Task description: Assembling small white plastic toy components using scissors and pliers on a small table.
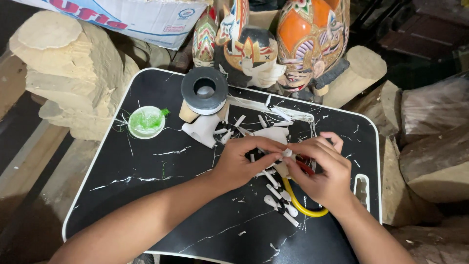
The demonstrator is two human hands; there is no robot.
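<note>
My left hand (244, 164) and my right hand (322, 171) meet over the middle of a black lap tray (146, 195) with a white rim. Between the fingertips of both hands I pinch a small white carved piece (287, 153). A tool with a red part and a yellow curved handle (300, 203) lies under my right hand; whether that hand grips it I cannot tell. Several small white carved pegs (278, 195) lie on the tray just below my hands. More white pieces (234, 124) lie scattered beyond my hands.
A grey tape roll (204, 89) stands at the tray's far edge beside a white dish with green paint (145, 122). Painted wooden masks (293, 39) stand behind the tray. Rough wood blocks (68, 68) flank it left and right (430, 146). A cardboard box (141, 17) sits at the top.
</note>
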